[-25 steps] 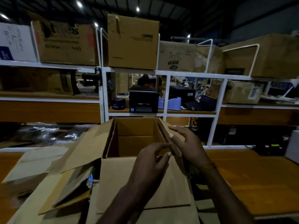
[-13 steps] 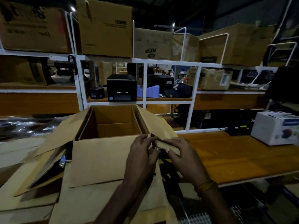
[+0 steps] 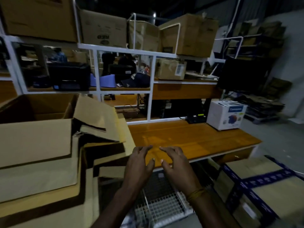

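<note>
An open brown cardboard box (image 3: pixel 34 139) stands at the left with its flaps spread, the right flap (image 3: pixel 97 119) hanging over flat cardboard sheets. My left hand (image 3: pixel 139 163) and my right hand (image 3: pixel 176 162) hover side by side in front of the wooden bench (image 3: pixel 189 137), right of the box. Both hands hold nothing, their fingers loosely spread and slightly bent, and neither touches the box.
A white product box (image 3: pixel 226 115) stands at the bench's far right. White shelving (image 3: pixel 153 89) behind carries cardboard boxes, a black printer (image 3: pixel 69 76) and a cap. A dark monitor (image 3: pixel 243 76) is at right. A wire grid (image 3: pixel 162 206) lies below my hands; taped cartons (image 3: pixel 266 186) at lower right.
Both hands have let go of the box's right flap and moved right, off the box. The view has swung right, so the box now sits at the left.
</note>
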Demonstrator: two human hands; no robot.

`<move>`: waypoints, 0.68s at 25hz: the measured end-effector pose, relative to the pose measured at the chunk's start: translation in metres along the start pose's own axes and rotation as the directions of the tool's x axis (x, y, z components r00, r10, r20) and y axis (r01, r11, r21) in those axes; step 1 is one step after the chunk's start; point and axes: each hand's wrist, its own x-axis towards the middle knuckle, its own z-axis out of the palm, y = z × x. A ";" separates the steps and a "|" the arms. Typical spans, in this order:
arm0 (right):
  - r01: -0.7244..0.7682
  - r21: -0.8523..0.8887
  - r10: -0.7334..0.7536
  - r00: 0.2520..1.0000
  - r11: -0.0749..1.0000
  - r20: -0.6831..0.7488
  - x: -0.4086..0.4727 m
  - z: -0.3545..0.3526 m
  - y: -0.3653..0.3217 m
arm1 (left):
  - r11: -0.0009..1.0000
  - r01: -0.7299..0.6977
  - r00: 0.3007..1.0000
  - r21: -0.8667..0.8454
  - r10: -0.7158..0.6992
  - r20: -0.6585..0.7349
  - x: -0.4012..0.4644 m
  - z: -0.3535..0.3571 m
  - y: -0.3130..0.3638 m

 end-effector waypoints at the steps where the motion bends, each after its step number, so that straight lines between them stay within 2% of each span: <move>1: -0.032 -0.011 0.032 0.999 0.999 0.010 -0.007 -0.008 0.015 | 1.000 0.008 0.999 -0.003 -0.008 0.036 -0.001 0.017 0.008; 6: -0.192 -0.066 0.197 0.978 0.979 0.075 -0.027 -0.040 0.089 | 0.999 -0.033 0.978 0.008 0.031 0.208 0.005 0.094 0.052; 10: -0.276 -0.103 0.280 0.959 0.956 0.031 -0.022 -0.058 0.144 | 0.998 -0.062 0.950 0.013 0.055 0.308 0.026 0.151 0.072; 17: -0.389 -0.201 0.406 0.912 0.899 0.051 0.035 -0.085 0.249 | 0.996 -0.084 0.920 0.010 0.074 0.385 0.103 0.260 0.087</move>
